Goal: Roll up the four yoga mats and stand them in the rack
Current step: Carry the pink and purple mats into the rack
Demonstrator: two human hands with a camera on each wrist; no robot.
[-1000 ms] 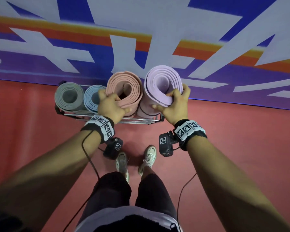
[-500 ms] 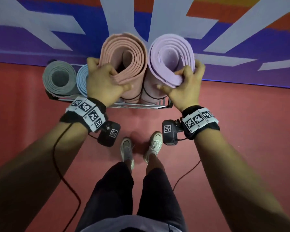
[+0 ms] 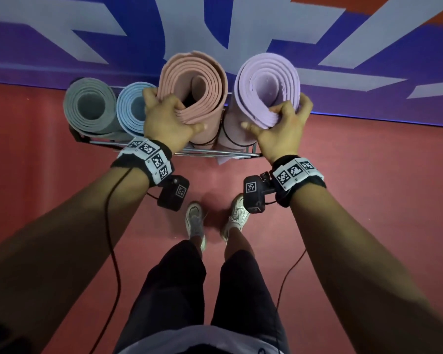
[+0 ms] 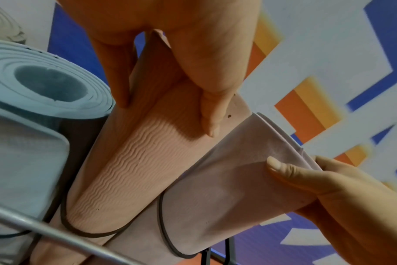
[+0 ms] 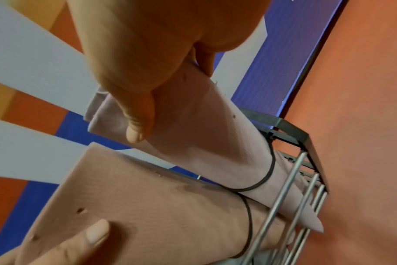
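Only the right wrist view shows the lilac mat corner poking through the rack bars.

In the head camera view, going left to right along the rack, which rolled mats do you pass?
grey mat → blue mat → pink mat, gripped by the left hand → lilac mat, gripped by the right hand.

No word, brand or number can be read anywhere here. The wall behind the two gripped rolls carries huge white strokes on blue, purple and orange, parts of characters cut off by the frame and not legible. Just below each grip, the wrist bands bear black-and-white square coded markers, and so do the small black camera boxes hanging under them; these are patterns, not text.
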